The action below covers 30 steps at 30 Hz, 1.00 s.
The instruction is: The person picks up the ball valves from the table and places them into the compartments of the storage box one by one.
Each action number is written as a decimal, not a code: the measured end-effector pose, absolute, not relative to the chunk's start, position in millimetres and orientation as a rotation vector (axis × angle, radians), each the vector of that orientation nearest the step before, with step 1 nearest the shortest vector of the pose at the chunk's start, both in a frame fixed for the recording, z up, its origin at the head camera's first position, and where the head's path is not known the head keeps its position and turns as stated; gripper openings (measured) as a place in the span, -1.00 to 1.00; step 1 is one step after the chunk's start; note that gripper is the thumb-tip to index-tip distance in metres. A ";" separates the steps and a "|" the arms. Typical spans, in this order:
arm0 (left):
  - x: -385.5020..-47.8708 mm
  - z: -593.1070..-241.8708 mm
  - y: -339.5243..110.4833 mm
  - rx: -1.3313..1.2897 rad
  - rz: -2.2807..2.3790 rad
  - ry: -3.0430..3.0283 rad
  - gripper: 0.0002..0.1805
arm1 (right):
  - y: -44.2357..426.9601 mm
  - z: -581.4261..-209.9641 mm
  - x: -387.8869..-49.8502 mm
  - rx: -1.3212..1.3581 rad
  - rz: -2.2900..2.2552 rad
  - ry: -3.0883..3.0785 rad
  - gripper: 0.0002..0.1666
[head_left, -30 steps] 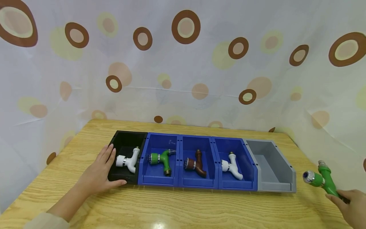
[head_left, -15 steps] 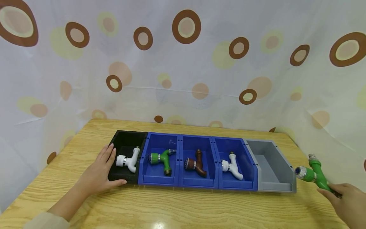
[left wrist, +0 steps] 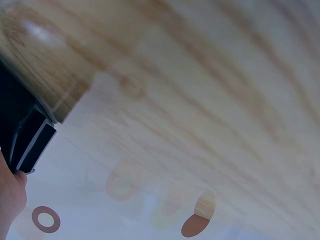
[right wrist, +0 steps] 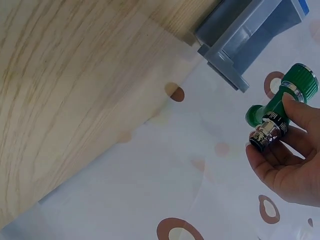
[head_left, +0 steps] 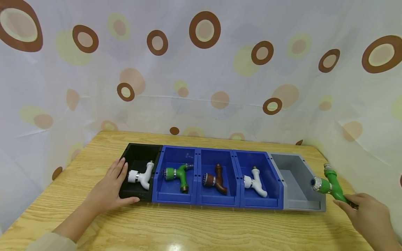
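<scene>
My right hand (head_left: 369, 214) grips a green faucet (head_left: 335, 188) by its lower end, above the table at the right end of the bin row. In the right wrist view, the thumb and fingers close round the faucet near its chrome-coloured outlet, with the green ribbed knob pointing away from the palm. My left hand (head_left: 105, 191) rests on the black bin (head_left: 142, 151), fingers stretched along its left wall and thumb at its front edge. Inside that bin lies a white faucet (head_left: 146, 177). The left wrist view catches only part of the hand and the bin's corner.
Three blue bins (head_left: 176, 198) beside the black one hold a green faucet (head_left: 181, 174), a brown faucet (head_left: 218, 179) and a white faucet (head_left: 257, 181). A grey bin (head_left: 293, 181) with nothing inside ends the row. Behind the wooden table (head_left: 204, 230) hangs a patterned cloth (head_left: 220, 76).
My right hand has moved left with the green faucet, closer to the grey bin's right side. The left hand has stayed on the black bin.
</scene>
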<state>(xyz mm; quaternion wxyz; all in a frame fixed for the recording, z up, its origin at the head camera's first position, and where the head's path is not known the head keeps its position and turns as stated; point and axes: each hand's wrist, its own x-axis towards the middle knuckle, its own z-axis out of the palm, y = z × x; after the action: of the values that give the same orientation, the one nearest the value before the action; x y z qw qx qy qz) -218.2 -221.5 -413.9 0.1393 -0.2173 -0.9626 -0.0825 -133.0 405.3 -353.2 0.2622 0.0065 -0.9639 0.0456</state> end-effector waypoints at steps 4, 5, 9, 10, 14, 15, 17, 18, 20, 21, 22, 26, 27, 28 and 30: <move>-217.9 -413.7 -221.4 -0.626 -0.240 -2.782 0.22 | 403.1 -356.8 -139.1 0.052 0.151 -2.611 -0.41; -217.9 -413.8 -221.4 -0.626 -0.242 -2.784 0.22 | 401.4 -357.0 -140.1 0.054 0.155 -2.617 -0.45; -218.0 -414.7 -221.4 -0.626 -0.243 -2.787 0.23 | 394.2 -356.8 -143.7 0.061 0.156 -2.631 -0.55; -218.2 -415.1 -221.6 -0.626 -0.243 -2.786 0.23 | 392.5 -356.7 -144.3 0.064 0.158 -2.629 -0.56; -218.6 -415.2 -221.9 -0.624 -0.245 -2.783 0.22 | 388.1 -356.7 -147.2 0.080 0.168 -2.616 -0.57; -218.6 -415.1 -221.9 -0.623 -0.246 -2.783 0.22 | 387.4 -356.9 -147.7 0.082 0.174 -2.612 -0.57; -218.5 -415.0 -222.0 -0.620 -0.244 -2.784 0.22 | 386.2 -357.4 -148.7 0.099 0.180 -2.599 -0.59; -218.5 -414.9 -222.0 -0.619 -0.244 -2.784 0.22 | 385.7 -357.8 -149.2 0.108 0.182 -2.588 -0.60; -218.7 -414.8 -222.0 -0.619 -0.238 -2.783 0.22 | 384.7 -358.6 -150.0 0.127 0.183 -2.570 -0.60; -218.7 -414.8 -222.0 -0.620 -0.235 -2.782 0.22 | 384.2 -359.1 -150.5 0.134 0.187 -2.562 -0.60; -218.7 -414.8 -222.0 -0.621 -0.232 -2.780 0.22 | 383.7 -359.6 -151.0 0.145 0.190 -2.552 -0.60; -218.6 -414.8 -221.9 -0.625 -0.232 -2.779 0.22 | 380.5 -360.6 -153.3 0.153 0.204 -2.550 -0.60; -218.5 -414.7 -222.0 -0.626 -0.234 -2.779 0.22 | 379.5 -360.3 -154.0 0.142 0.214 -2.564 -0.61; -218.4 -414.6 -222.0 -0.626 -0.236 -2.781 0.22 | 378.5 -360.0 -154.8 0.132 0.218 -2.578 -0.61; -218.3 -414.4 -222.2 -0.624 -0.240 -2.784 0.22 | 376.4 -359.4 -156.4 0.112 0.216 -2.611 -0.61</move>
<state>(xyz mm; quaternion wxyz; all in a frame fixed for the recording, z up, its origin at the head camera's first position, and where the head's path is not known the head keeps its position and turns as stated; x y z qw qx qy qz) -218.3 -222.2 -414.4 0.1388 -0.2159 -0.9629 -0.0830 -156.4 376.4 -359.4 0.2567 0.0411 -0.9623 0.0795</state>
